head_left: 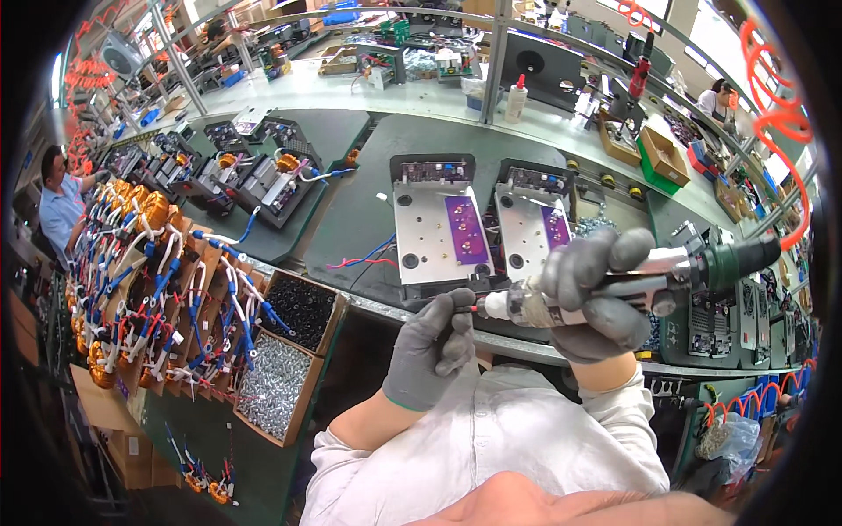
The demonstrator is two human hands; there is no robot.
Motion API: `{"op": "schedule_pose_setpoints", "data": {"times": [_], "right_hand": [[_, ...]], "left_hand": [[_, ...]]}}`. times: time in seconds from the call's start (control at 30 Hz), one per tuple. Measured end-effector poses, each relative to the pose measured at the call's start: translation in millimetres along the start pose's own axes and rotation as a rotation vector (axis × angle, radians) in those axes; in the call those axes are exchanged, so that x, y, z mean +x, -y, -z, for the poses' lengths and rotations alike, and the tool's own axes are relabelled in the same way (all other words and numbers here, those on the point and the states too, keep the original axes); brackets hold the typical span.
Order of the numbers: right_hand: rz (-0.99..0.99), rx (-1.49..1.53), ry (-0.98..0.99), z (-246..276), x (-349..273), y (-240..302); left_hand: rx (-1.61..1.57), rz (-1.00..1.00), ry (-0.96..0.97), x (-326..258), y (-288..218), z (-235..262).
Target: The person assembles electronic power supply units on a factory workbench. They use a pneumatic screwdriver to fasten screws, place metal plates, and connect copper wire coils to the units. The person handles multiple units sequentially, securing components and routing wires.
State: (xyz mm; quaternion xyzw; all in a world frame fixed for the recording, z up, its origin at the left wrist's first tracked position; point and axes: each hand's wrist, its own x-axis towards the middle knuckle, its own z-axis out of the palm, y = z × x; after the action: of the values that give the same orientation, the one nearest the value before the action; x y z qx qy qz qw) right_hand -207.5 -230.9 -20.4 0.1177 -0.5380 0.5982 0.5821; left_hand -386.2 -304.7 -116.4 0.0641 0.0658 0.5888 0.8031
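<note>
Your right hand (596, 294) is clenched around a powered screwdriver (631, 285), holding it level across your chest with its tip pointing to your left. Your left hand (431, 349) has its gloved fingertips pinched at that tip, where a small red piece shows; whether a screw sits between them is too small to tell. Both forearms rise from the lower edge, elbows bent, sleeves pushed back, the hands meeting just short of the bench edge.

Judging by this, you are loading or adjusting the driver's tip, and the driving on the unit ahead is not yet under way. Just beyond your hands lies a grey metal unit (438, 228) with a purple board on its plate, its round holes showing dark; a second one like it (535, 223) lies right beside it. I cannot tell whether any screws are already in.

To your left stand a box of silver screws (272, 386) and a box of black parts (303, 309), with bundles of white and blue wires (158, 298) further out.
</note>
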Motion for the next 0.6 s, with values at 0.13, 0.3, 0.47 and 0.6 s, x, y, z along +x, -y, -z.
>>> {"op": "schedule_pose_setpoints", "data": {"times": [0.13, 0.3, 0.47, 0.6], "right_hand": [[0.195, -0.137, -0.167, 1, -22, 15], [0.401, -0.26, -0.071, 19, -36, 25], [0.48, -0.294, 0.012, 40, -23, 39], [0.458, -0.541, -0.185, 57, -12, 65]], "left_hand": [[0.024, 0.086, -0.037, 16, 15, -14], [0.093, 0.15, -0.108, 37, 32, -28], [0.532, 0.337, -0.319, 46, 32, -63], [1.483, 0.162, -0.105, 74, -12, -89]]}}
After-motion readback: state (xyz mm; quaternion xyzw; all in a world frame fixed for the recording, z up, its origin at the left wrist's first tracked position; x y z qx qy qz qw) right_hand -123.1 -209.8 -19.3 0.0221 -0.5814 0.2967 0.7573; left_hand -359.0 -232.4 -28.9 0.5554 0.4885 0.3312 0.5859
